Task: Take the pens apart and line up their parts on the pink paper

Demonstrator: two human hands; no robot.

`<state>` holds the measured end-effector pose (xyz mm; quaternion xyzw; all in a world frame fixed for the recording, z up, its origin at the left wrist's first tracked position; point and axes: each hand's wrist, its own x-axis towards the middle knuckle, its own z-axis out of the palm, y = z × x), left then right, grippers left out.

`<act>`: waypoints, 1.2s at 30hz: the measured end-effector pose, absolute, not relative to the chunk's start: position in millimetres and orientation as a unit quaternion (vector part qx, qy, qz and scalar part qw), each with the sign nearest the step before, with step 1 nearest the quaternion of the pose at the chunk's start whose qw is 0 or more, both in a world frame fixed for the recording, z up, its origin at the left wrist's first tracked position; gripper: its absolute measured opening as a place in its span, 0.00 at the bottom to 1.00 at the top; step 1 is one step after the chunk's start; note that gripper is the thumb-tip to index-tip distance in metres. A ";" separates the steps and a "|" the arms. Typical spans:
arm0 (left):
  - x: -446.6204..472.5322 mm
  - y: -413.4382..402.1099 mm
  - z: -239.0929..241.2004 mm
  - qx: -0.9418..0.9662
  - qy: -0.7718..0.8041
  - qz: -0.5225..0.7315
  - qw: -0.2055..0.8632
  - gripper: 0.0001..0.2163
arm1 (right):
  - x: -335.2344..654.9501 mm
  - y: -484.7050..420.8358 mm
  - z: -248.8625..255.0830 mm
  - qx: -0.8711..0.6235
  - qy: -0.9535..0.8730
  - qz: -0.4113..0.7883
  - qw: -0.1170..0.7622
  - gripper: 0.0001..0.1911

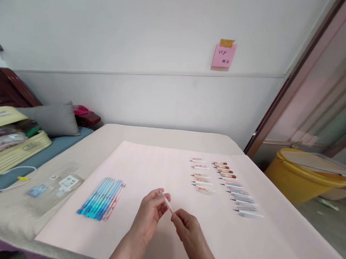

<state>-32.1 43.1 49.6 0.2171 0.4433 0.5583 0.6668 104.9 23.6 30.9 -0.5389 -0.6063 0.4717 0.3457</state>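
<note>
left hand (150,208) and right hand (189,225) above a pale sheet (154,163): both pinch one slim white rod (169,205), held aslant between them, its upper end in the left fingers and its lower end in the right. on the sheet at left, blue pens (101,199) lie side by side, with pink pens (114,202) just beside them; at right, two columns of pen parts (227,176). a pink note (224,57) is taped to the wall (151,101).

On the pink sticky note (224,57), I am reading "45g" above some squiggly, hard-to-read handwriting.
</note>
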 end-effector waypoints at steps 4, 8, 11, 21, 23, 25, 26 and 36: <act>-32.9 43.5 50.2 0.219 0.459 0.556 0.658 0.17 | 105.3 23.4 33.5 -0.540 -0.603 0.474 0.347 0.14; -33.6 43.4 50.4 0.226 0.514 0.534 0.632 0.19 | 105.4 23.7 34.6 -0.534 -0.608 0.476 0.345 0.16; -33.8 43.9 50.3 0.218 0.465 0.558 0.651 0.17 | 105.8 24.3 33.3 -0.538 -0.605 0.475 0.344 0.15; -34.6 46.0 48.3 0.205 0.475 0.558 0.649 0.18 | 106.7 25.1 30.3 -0.534 -0.604 0.475 0.352 0.15; -34.8 45.8 49.6 0.205 0.470 0.557 0.653 0.18 | 106.8 24.9 30.8 -0.534 -0.602 0.477 0.352 0.15; -35.2 45.3 50.2 0.216 0.497 0.542 0.642 0.19 | 106.7 24.7 31.5 -0.532 -0.604 0.479 0.351 0.15; -35.4 44.9 50.3 0.223 0.510 0.535 0.636 0.19 | 106.6 24.7 31.8 -0.531 -0.606 0.478 0.350 0.15; -35.4 45.7 47.7 0.232 0.516 0.531 0.632 0.20 | 107.3 25.0 31.1 -0.531 -0.607 0.478 0.347 0.15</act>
